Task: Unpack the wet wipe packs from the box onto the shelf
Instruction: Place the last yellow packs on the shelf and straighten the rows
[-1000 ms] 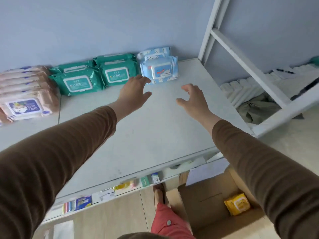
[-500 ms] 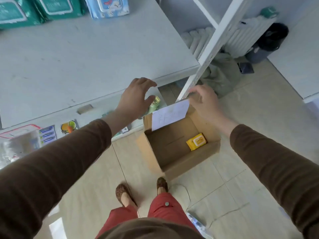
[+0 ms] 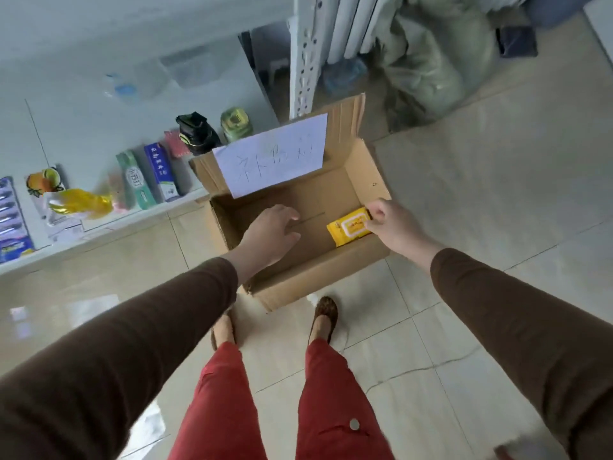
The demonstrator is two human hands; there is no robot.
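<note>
An open cardboard box (image 3: 298, 280) stands on the tiled floor in front of my feet, with a white handwritten paper (image 3: 275, 154) taped to its far flap. One yellow wet wipe pack (image 3: 346, 227) lies at the box's right end. My right hand (image 3: 391, 227) reaches into the box and pinches the pack's right edge between thumb and fingers. My left hand (image 3: 270, 234) hovers inside the box to the left of the pack, fingers spread, holding nothing. The upper shelf with the other packs is out of view.
A low white shelf (image 3: 109, 217) at left carries toothpaste boxes (image 3: 159, 171), a yellow bag (image 3: 79, 200) and small bottles (image 3: 199, 131). A white perforated shelf post (image 3: 303, 54) stands behind the box. A grey-green cloth bundle (image 3: 431, 61) lies at back right.
My view has dropped from the upper shelf to the floor. Both hands came down from the shelf into the box, and my right hand has closed on the yellow pack.
</note>
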